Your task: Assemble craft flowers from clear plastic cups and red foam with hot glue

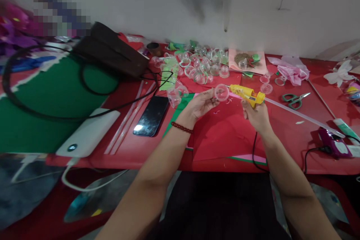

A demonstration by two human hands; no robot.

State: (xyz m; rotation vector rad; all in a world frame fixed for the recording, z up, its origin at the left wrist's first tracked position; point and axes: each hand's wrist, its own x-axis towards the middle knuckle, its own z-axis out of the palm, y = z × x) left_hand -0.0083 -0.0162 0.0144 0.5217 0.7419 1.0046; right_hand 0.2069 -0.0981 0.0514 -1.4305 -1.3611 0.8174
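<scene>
My left hand (200, 104) pinches a small clear plastic half-sphere cup (221, 92) and holds it up above the red table (126, 150). A yellow hot glue gun (246, 94) is gripped in my right hand (255, 115), its nozzle pointing left and touching the rim of the cup. A clear glue stick (303, 116) runs out of the back of the gun to the right. The gun's black cord (254, 150) hangs down off the front edge. A red bead bracelet sits on my left wrist.
Several clear cups (202, 65) lie heaped at the back. A black phone (152, 115), white power bank (88, 133), green sheet (50, 105) with black cables, brown bag (109, 50), green scissors (295, 99), pink tissue (292, 69) and a purple plug (334, 144) surround my hands.
</scene>
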